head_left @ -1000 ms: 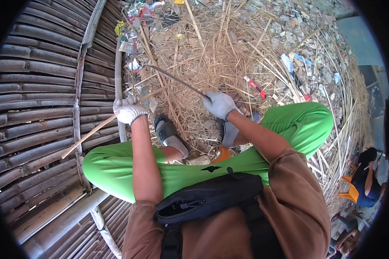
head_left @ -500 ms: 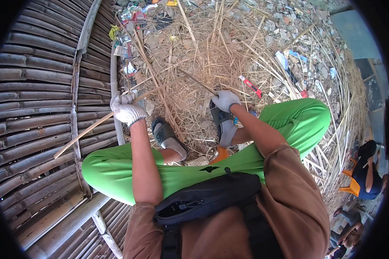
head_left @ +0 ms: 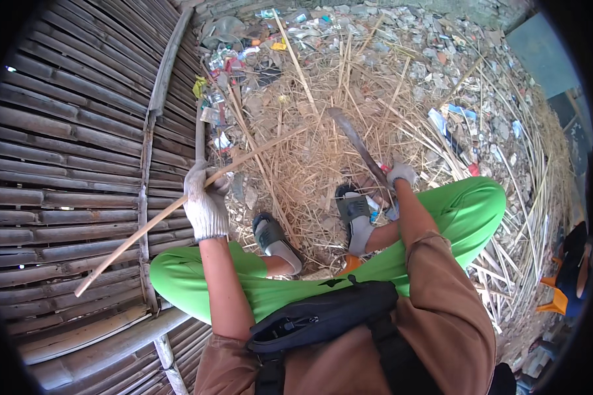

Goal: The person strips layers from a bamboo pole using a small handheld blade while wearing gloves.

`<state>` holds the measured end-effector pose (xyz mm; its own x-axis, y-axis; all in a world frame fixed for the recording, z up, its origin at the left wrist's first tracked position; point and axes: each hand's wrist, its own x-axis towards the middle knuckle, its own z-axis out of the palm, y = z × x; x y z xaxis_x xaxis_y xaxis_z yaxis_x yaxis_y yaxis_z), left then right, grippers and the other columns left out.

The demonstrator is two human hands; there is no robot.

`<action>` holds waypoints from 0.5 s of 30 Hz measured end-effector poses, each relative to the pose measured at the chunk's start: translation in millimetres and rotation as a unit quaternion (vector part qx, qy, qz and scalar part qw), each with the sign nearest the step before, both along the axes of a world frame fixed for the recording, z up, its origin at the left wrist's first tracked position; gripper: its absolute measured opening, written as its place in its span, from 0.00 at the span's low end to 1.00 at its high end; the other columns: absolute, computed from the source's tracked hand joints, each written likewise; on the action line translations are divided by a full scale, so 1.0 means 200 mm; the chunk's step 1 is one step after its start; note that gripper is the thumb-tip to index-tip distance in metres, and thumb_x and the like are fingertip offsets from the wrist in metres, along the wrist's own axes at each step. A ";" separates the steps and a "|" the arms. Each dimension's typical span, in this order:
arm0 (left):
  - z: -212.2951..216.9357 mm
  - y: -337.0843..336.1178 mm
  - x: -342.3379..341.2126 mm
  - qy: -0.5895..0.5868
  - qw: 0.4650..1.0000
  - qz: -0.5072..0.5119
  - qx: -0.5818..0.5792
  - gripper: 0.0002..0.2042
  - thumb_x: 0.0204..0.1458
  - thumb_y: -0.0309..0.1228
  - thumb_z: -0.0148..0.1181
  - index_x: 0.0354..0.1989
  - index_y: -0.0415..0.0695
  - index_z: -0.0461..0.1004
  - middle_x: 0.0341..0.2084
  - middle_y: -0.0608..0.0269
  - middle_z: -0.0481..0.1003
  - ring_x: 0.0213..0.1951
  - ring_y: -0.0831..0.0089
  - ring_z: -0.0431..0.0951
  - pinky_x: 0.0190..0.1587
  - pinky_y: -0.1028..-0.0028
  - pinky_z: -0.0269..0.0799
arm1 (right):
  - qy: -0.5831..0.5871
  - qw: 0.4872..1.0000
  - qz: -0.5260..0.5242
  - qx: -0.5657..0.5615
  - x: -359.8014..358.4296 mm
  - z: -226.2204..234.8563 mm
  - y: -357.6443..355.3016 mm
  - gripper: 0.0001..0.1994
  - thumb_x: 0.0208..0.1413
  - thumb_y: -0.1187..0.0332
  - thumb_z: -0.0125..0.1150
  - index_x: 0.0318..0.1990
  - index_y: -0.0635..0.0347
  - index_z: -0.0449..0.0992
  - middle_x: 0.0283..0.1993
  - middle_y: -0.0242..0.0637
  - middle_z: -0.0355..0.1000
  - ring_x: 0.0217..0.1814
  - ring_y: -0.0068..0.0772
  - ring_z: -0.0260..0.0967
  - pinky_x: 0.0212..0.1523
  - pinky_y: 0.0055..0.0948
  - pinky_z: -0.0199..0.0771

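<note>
My left hand, in a white knitted glove, is closed around a long, thin bamboo strip. The strip slants from the lower left, in front of the bamboo wall, up to above the straw. Also gloved, my right hand grips a machete near my right knee. Its dark blade points up and to the left, with the broad tip close to the strip's far end but apart from it. My fingers hide most of the machete's handle.
A slatted bamboo wall stands close on my left. Straw and bamboo shavings cover the ground between my sandalled feet, with litter and rubble beyond. Split bamboo strips lie at right. Another person sits by an orange chair at the far right.
My right hand has moved right, toward my knee, and the machete has turned so its blade shows broadly. My left hand still holds the bamboo strip, now tilted more steeply.
</note>
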<state>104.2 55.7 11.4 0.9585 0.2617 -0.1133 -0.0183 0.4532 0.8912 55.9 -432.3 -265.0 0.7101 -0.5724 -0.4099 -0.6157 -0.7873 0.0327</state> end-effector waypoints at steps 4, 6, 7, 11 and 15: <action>0.13 0.01 -0.26 -0.068 0.990 -0.057 -0.113 0.26 0.59 0.33 0.70 0.63 0.33 0.71 0.38 0.62 0.75 0.38 0.70 0.76 0.42 0.71 0.76 | 0.022 0.999 -0.022 0.021 0.05 0.04 0.05 0.23 0.61 0.55 0.65 0.60 0.53 0.83 0.60 0.45 0.83 0.62 0.50 0.82 0.60 0.46 0.82; 0.09 -0.02 -0.35 -0.076 0.980 -0.050 -0.180 0.24 0.60 0.30 0.68 0.62 0.33 0.71 0.40 0.59 0.78 0.39 0.68 0.78 0.46 0.67 0.78 | -0.033 0.997 -0.070 0.032 0.04 0.01 -0.01 0.21 0.62 0.55 0.64 0.59 0.54 0.83 0.59 0.47 0.83 0.61 0.51 0.82 0.59 0.48 0.82; 0.09 -0.03 -0.40 -0.077 0.975 -0.039 -0.206 0.22 0.61 0.29 0.67 0.61 0.33 0.71 0.41 0.57 0.79 0.38 0.66 0.79 0.46 0.65 0.80 | -0.084 0.989 -0.106 0.052 0.05 0.01 -0.01 0.20 0.62 0.55 0.63 0.57 0.55 0.83 0.57 0.48 0.83 0.61 0.53 0.82 0.58 0.49 0.82; 0.03 -0.01 -0.55 -0.073 0.975 -0.035 -0.206 0.23 0.60 0.29 0.67 0.62 0.36 0.72 0.41 0.62 0.78 0.40 0.70 0.79 0.49 0.67 0.80 | -0.299 0.907 -0.273 0.115 0.20 0.21 0.13 0.19 0.66 0.53 0.58 0.53 0.59 0.79 0.53 0.58 0.82 0.56 0.60 0.82 0.54 0.56 0.81; -0.05 -0.13 -0.63 -0.044 0.973 0.006 -0.225 0.21 0.60 0.27 0.67 0.60 0.36 0.73 0.41 0.62 0.78 0.41 0.69 0.78 0.49 0.66 0.80 | -0.497 0.792 -0.099 0.340 0.43 0.59 0.51 0.35 0.68 0.38 0.54 0.54 0.70 0.77 0.44 0.60 0.82 0.46 0.61 0.82 0.51 0.53 0.79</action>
<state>-22.3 28.7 1.1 0.9668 0.2157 -0.1371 -0.0931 0.7968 0.5971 142.6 -329.8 -146.8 0.7994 -0.5998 0.0350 -0.1840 -0.2997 -0.9361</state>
